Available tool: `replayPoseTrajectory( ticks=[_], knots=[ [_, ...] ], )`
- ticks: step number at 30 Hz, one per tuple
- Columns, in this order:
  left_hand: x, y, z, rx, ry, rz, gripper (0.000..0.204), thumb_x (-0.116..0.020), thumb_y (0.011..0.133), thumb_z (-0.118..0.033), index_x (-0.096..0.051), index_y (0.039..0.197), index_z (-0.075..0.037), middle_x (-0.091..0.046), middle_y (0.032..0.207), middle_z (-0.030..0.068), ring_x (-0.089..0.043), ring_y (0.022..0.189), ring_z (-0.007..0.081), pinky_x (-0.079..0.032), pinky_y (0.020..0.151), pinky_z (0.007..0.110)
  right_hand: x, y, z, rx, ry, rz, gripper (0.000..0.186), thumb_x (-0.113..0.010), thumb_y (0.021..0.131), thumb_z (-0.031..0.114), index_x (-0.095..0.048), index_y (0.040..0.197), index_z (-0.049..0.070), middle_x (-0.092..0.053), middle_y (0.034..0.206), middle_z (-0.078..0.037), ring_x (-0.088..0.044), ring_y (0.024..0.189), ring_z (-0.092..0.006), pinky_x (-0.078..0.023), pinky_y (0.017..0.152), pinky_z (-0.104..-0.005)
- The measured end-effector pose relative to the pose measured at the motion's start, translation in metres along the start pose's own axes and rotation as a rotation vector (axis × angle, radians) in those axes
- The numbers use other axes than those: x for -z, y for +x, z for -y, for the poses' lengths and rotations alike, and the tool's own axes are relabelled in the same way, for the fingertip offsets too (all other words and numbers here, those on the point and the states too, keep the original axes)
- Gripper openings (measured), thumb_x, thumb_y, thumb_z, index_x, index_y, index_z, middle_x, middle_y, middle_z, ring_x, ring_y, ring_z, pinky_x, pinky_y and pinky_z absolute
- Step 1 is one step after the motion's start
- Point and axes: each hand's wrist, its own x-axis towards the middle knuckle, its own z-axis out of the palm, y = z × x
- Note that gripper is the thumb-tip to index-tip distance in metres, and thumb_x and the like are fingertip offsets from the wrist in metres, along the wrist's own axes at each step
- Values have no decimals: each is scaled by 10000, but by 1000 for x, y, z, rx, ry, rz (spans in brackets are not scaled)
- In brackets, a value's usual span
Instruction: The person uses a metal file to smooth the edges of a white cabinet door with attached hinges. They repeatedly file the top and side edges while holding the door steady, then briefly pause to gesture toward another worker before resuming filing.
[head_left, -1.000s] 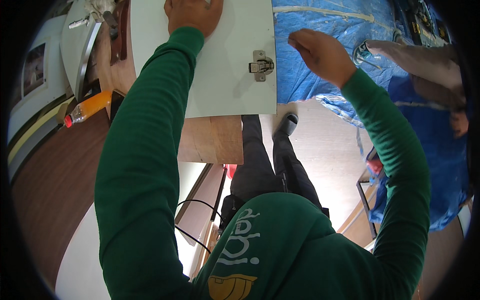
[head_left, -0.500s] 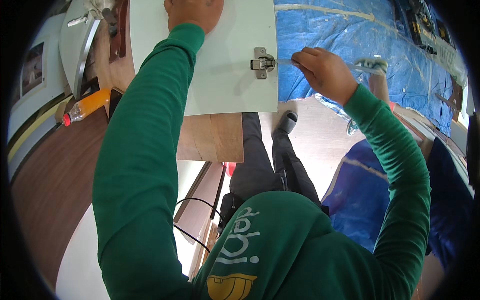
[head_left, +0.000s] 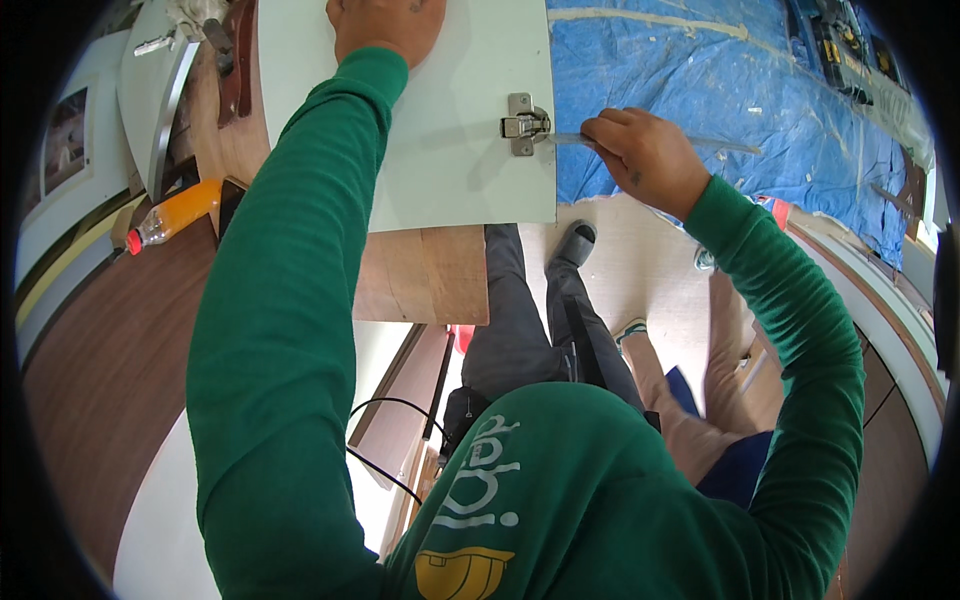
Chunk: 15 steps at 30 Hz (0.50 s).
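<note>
My left hand (head_left: pixel 388 28) rests on a white panel (head_left: pixel 450 180) near its far end; its fingers run out past the top edge of the view. A metal cabinet hinge (head_left: pixel 522 125) sits at the panel's right edge. Just right of it, my right hand (head_left: pixel 645 155) is closed around a long, thin, greyish flat strip (head_left: pixel 725 145). One end of the strip reaches the panel edge beside the hinge, a little below its cup. Whether it touches the hinge I cannot tell. The other end sticks out to the right over the blue sheet.
The panel lies on a wooden surface (head_left: pixel 425 275). Blue sheeting (head_left: pixel 660 60) covers the floor ahead on the right, with tool cases (head_left: pixel 845 55) at its far corner. An orange drink bottle (head_left: pixel 180 212) lies at the left. Another person's legs (head_left: pixel 725 370) are close by my right arm.
My right hand has shifted slightly down, and the strip's end has dropped a little below the hinge's middle. The other person has moved at my right side. My left hand stays put.
</note>
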Motion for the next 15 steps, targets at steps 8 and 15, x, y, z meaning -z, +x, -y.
replayPoseTrajectory(
  ticks=[8,15],
  knots=[
    [0,1,-1,16,0,11,583,-542,1021,-409,-513,1468,-36,-453,1562,223,-382,1450,399,-243,1220,525,9,-16,13,-29,-33,87,194,-673,857,64,-669,1048,99,-682,936,-77,-664,823,-332,-558,717,-446],
    [-1,0,-1,12,6,2,583,-543,1021,-408,-510,1469,-37,-442,1572,219,-377,1455,398,-238,1225,527,9,0,-1,-95,-90,-31,145,-672,876,67,-667,1019,91,-684,935,-79,-671,823,-333,-562,711,-442]
  ],
)
